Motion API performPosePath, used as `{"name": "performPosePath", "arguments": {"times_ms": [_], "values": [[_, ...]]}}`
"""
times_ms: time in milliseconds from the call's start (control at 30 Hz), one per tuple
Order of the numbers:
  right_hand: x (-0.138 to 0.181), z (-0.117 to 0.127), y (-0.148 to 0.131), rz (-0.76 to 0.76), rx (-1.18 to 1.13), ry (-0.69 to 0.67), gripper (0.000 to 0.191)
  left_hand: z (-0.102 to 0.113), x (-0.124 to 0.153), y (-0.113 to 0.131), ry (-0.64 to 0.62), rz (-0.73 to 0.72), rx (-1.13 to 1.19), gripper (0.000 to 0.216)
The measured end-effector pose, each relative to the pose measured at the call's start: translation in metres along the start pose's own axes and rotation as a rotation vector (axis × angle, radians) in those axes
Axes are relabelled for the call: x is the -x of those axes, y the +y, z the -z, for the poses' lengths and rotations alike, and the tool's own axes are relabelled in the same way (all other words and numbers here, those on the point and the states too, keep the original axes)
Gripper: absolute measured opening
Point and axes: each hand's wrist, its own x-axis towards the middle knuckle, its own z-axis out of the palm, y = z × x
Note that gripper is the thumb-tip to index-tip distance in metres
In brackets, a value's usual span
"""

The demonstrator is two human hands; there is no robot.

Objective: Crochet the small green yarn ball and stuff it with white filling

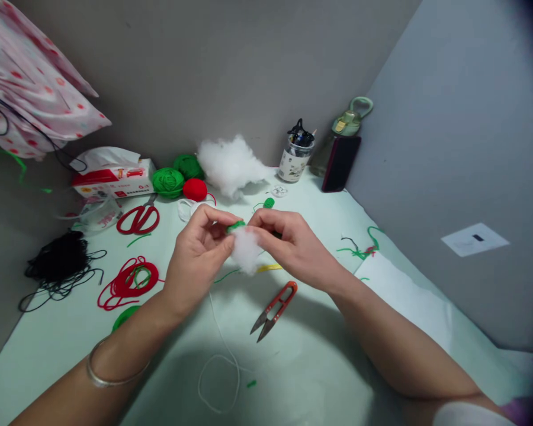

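Between thumb and fingers, my left hand [199, 248] pinches a small green crocheted piece [236, 226]. A white tuft of stuffing [247, 251] hangs at that piece, and the thumb and fingertips of my right hand [288, 242] are closed on the tuft. Part of the green piece is hidden by the fingers. Below the hands lie orange-red thread snips [273, 310], blades toward me. A white strand of yarn [224, 343] loops on the table under my left hand. Just beyond the hands sits another small green crocheted piece [269, 203].
Along the back stand a tissue box [137, 177], green yarn balls [167, 182], a red ball [195, 189], a heap of stuffing [233, 163], a pen jar [295, 158], a phone [341, 164] and a bottle [326, 148]. Red scissors [138, 219], black yarn [57, 260] and red yarn [131, 281] lie left.
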Motion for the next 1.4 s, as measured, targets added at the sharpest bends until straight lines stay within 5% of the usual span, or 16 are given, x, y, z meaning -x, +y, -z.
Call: {"name": "performPosePath", "arguments": {"times_ms": [167, 500, 700, 900, 1033, 1300, 1400], "values": [[-0.002, -0.001, 0.005, -0.001, -0.034, -0.053, 0.032, 0.0, 0.0, -0.006, 0.042, -0.161, -0.125, 0.014], [0.002, -0.005, 0.003, 0.011, 0.091, 0.102, 0.029, 0.004, 0.001, 0.011, -0.056, 0.117, -0.045, 0.012], [0.005, 0.0, -0.007, -0.019, 0.172, -0.026, 0.018, 0.007, -0.004, -0.01, -0.088, 0.225, 0.138, 0.016], [0.015, -0.021, -0.006, 0.046, 0.274, -0.038, 0.012, -0.002, 0.002, -0.012, 0.123, 0.199, 0.088, 0.014], [0.016, -0.036, 0.002, 0.029, 0.084, 0.038, 0.012, -0.01, 0.006, -0.008, 0.226, 0.23, 0.195, 0.017], [0.012, -0.038, 0.003, 0.022, -0.135, 0.115, 0.014, -0.011, 0.005, 0.003, 0.132, 0.391, 0.297, 0.02], [0.014, -0.038, -0.001, 0.057, -0.147, 0.131, 0.016, -0.011, 0.006, 0.009, 0.129, 0.324, 0.272, 0.02]]}}
